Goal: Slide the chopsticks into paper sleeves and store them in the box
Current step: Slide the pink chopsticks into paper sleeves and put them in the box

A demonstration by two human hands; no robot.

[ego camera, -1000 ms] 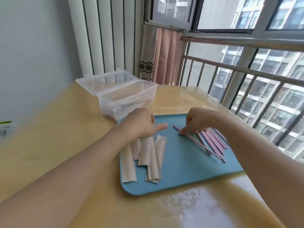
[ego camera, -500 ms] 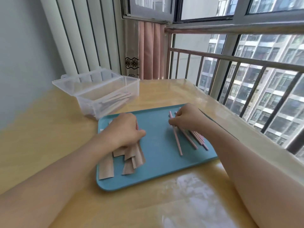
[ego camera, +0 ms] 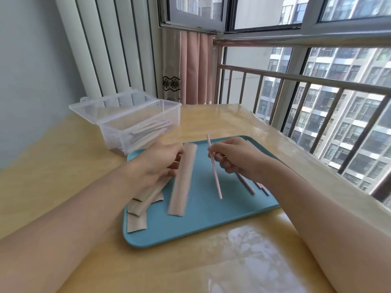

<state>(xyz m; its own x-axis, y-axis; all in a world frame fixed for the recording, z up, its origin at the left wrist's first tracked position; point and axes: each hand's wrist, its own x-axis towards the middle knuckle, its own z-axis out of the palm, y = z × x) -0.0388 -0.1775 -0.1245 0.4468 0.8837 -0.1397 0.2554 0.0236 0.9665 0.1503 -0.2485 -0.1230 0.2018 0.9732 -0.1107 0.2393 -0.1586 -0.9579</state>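
Holding a paper sleeve (ego camera: 182, 180) above the blue tray (ego camera: 211, 220), the left hand (ego camera: 157, 166) curls its fingers round the sleeve's upper part. The right hand (ego camera: 234, 156) pinches a pink chopstick (ego camera: 214, 172) just beside it. More sleeves (ego camera: 146, 199) and chopsticks (ego camera: 250, 188) lie on the tray; the clear box (ego camera: 135, 125) stands open on the desk (ego camera: 63, 166), already holding sleeved chopsticks.

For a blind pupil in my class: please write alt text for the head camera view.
Over a blue tray, the left hand holds a paper sleeve and the right hand pinches a pink chopstick. An open clear box holds sleeved chopsticks.
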